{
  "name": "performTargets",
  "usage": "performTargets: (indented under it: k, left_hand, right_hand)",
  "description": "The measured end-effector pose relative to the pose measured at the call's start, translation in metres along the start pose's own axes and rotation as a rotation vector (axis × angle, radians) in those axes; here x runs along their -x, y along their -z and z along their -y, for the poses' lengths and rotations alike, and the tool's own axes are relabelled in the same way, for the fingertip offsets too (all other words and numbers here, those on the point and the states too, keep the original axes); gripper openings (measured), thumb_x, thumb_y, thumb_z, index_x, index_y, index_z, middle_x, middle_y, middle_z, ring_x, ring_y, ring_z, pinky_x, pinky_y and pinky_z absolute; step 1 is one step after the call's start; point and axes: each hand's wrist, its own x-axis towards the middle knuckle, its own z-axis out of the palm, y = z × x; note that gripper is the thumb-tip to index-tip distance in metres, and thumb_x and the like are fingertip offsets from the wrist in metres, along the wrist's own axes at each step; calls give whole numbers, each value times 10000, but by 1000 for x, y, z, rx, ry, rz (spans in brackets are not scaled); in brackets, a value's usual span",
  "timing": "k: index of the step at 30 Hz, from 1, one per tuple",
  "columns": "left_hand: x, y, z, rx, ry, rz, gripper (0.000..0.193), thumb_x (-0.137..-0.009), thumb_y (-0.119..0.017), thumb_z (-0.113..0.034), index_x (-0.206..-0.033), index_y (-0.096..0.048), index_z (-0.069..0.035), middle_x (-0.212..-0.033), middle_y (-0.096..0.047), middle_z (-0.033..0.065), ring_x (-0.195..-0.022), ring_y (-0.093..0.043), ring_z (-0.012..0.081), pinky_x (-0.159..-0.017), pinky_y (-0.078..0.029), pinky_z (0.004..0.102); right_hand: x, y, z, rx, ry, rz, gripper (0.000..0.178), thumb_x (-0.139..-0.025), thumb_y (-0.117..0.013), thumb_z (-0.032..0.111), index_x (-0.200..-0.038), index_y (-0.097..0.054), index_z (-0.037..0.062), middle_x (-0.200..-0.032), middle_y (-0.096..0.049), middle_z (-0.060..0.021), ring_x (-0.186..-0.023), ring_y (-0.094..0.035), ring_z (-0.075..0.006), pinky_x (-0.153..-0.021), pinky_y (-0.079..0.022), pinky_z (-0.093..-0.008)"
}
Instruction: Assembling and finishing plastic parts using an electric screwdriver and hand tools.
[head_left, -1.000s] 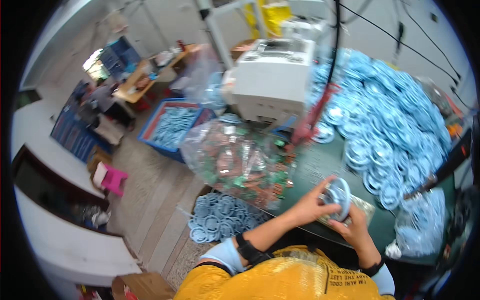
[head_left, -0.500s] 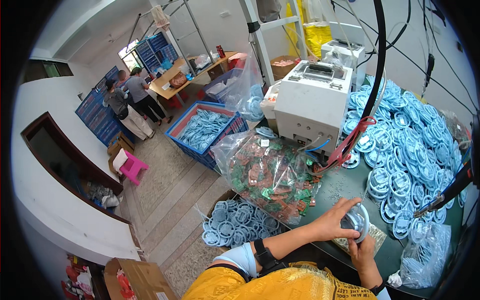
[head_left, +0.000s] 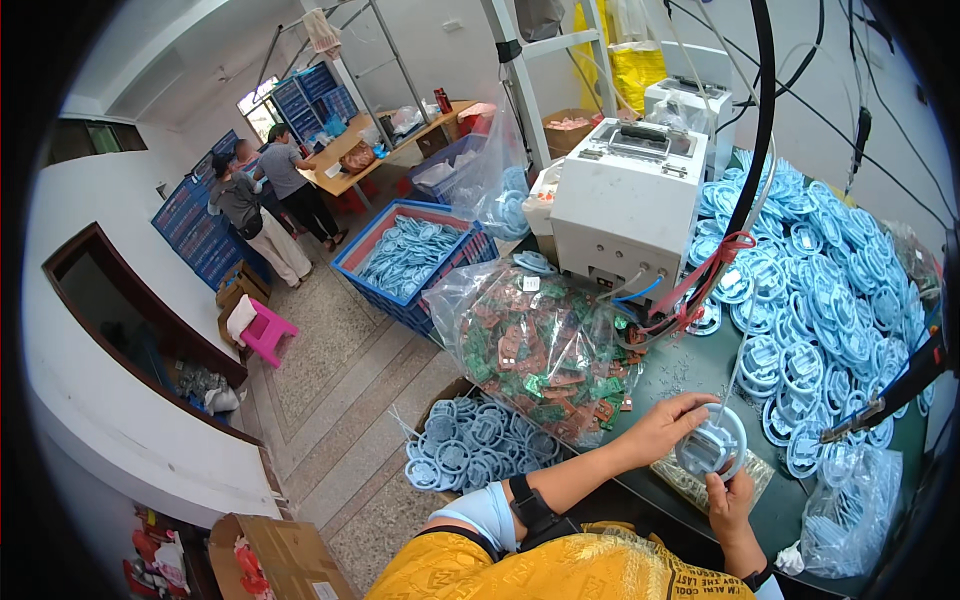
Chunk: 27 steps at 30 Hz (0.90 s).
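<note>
A pale blue round plastic housing (head_left: 712,446) is held up over the near edge of the green table. My left hand (head_left: 664,430) grips its upper left rim, and my right hand (head_left: 731,497) pinches the lower rim between thumb and fingers. The inner side with its raised rectangular frame faces up toward me. A flat metallic block (head_left: 690,487) lies on the table beneath, partly covered by my hands. To the right spreads a big heap of like blue housings (head_left: 800,290).
Left of my hands lies a clear bag of green and brown circuit boards (head_left: 540,350). A white machine (head_left: 628,205) with cables stands behind. A box of grey-blue rings (head_left: 480,440), a blue crate (head_left: 400,265) and a bag of blue sticks (head_left: 850,510) surround. Several people (head_left: 250,190) stand far left.
The housing has turned from edge-on to facing up toward me. My left hand has shifted slightly left along its rim. In the background, the people have changed posture.
</note>
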Motion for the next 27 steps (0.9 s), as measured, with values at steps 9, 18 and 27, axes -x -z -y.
performTargets:
  k: [9,18,27]
  left_hand:
    - [-3,-2,15,238,99,2,228,-1023,-546,-193,-1163,-619,-29,-1005,-632,-25,-931,-563,42,-830,-461,219]
    - [-10,-15,17,248,162,-9,256,-1042,-507,-217,-1205,-593,-39,-1023,-625,-22,-947,-560,47,-843,-464,227]
    - [-22,-8,-3,257,165,31,532,-953,-623,-198,-1437,-431,-91,-1216,-557,39,-1127,-542,153,-999,-447,331]
  right_hand:
    - [-1,-3,-4,169,184,60,251,-895,-651,243,-860,-596,1,-672,-607,-126,-570,-610,-296,-564,-467,-350]
    - [-8,6,13,-11,154,29,301,-825,-746,266,-886,-611,4,-672,-624,-76,-591,-610,-200,-578,-477,-322]
    - [-35,4,41,-14,31,-54,370,-802,-820,283,-1014,-671,19,-726,-630,-58,-599,-560,-123,-551,-457,-284]
